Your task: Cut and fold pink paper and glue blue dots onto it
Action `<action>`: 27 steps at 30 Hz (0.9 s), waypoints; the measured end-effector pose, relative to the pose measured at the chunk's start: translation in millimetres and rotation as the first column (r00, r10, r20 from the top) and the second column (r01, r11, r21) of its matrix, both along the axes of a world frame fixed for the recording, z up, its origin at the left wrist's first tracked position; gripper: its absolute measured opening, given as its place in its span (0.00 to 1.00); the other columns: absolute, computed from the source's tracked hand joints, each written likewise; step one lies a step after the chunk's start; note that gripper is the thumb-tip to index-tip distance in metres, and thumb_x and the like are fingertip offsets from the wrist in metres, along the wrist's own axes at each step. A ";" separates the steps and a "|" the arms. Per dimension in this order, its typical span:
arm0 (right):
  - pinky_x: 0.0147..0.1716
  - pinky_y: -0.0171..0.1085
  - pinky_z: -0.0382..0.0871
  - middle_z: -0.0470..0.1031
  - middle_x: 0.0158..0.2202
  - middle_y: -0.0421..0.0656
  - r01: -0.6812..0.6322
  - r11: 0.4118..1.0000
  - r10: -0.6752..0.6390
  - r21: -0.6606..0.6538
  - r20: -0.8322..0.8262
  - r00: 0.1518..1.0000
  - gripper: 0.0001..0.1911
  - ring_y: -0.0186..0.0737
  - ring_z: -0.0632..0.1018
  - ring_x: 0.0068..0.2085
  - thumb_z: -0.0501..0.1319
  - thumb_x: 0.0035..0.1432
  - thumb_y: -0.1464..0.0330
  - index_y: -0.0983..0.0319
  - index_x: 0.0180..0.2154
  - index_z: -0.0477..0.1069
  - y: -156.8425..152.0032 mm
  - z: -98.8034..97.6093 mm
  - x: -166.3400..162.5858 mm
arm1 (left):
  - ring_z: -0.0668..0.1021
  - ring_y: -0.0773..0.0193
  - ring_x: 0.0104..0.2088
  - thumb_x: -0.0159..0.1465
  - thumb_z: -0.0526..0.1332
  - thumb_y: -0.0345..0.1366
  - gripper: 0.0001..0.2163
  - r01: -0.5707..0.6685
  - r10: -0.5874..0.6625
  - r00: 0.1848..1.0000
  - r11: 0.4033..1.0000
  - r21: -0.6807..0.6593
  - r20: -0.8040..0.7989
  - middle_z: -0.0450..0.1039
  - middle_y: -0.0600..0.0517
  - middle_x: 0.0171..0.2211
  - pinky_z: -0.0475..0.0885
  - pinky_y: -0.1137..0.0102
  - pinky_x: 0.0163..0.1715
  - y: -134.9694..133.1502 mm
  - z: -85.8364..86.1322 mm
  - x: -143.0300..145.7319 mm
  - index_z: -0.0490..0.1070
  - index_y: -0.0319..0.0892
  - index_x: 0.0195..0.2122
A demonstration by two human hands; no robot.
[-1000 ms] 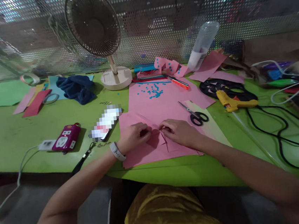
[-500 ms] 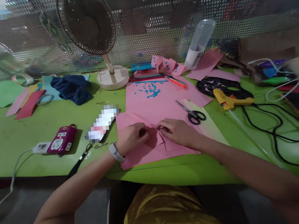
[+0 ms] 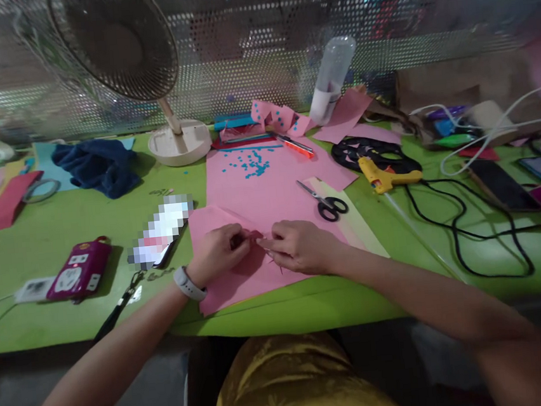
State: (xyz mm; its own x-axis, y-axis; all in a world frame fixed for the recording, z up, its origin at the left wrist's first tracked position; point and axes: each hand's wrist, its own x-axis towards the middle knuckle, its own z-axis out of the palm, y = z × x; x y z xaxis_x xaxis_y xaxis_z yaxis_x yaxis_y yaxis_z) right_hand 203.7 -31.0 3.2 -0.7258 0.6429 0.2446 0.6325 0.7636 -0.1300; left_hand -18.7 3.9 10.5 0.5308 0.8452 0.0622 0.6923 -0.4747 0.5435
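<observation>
Both hands meet low over pink paper sheets (image 3: 233, 282) near the table's front edge. My left hand (image 3: 220, 251), with a pale watch on its wrist, pinches a small piece of pink paper (image 3: 256, 237) between thumb and fingers. From the other side my right hand (image 3: 301, 246) is closed on the same piece, its fingertips close to the left ones. Part of the piece is hidden by the fingers. Black-handled scissors (image 3: 331, 208) lie beyond my right hand, partly open. Small blue paper bits (image 3: 256, 165) are scattered on the pink sheet farther back.
A phone (image 3: 163, 232) and a purple power bank (image 3: 80, 269) lie to the left. A fan (image 3: 179, 143) stands behind. At right are a yellow glue gun (image 3: 385, 176), its black cord, and a leaning clear bottle (image 3: 332, 79). An orange cutter (image 3: 296, 146) lies at the back.
The view has turned to the right, so things sit farther left. My right hand has closed in on my left and covers more of the small pink paper.
</observation>
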 end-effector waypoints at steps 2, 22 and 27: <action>0.35 0.38 0.62 0.72 0.38 0.49 -0.006 0.999 0.005 0.031 0.021 1.000 0.18 0.40 0.70 0.37 0.51 0.67 0.65 0.64 0.52 0.72 1.0 -2.6 0.1 | 0.73 0.66 0.26 0.62 0.59 0.38 0.09 0.007 -0.007 1.000 1.000 -0.002 0.003 0.76 0.50 0.28 0.65 0.71 0.27 0.8 -0.3 -0.5 0.75 0.40 0.34; 0.35 0.39 0.62 0.71 0.36 0.49 0.007 0.999 -0.009 0.053 0.032 0.999 0.20 0.42 0.69 0.37 0.50 0.68 0.64 0.64 0.54 0.71 -0.3 -8.8 -1.3 | 0.70 0.69 0.23 0.60 0.60 0.38 0.08 0.006 0.035 0.982 0.977 -0.215 0.186 0.72 0.52 0.23 0.63 0.73 0.24 9.5 5.1 -15.0 0.72 0.37 0.31; 0.34 0.39 0.62 0.72 0.36 0.49 -0.004 0.999 0.003 0.048 0.034 0.999 0.20 0.42 0.69 0.37 0.51 0.67 0.63 0.64 0.54 0.71 0.1 -9.9 -0.9 | 0.69 0.69 0.23 0.62 0.58 0.39 0.11 0.034 -0.016 0.993 0.987 -0.154 0.115 0.71 0.52 0.23 0.62 0.73 0.23 13.0 5.0 -18.8 0.72 0.38 0.29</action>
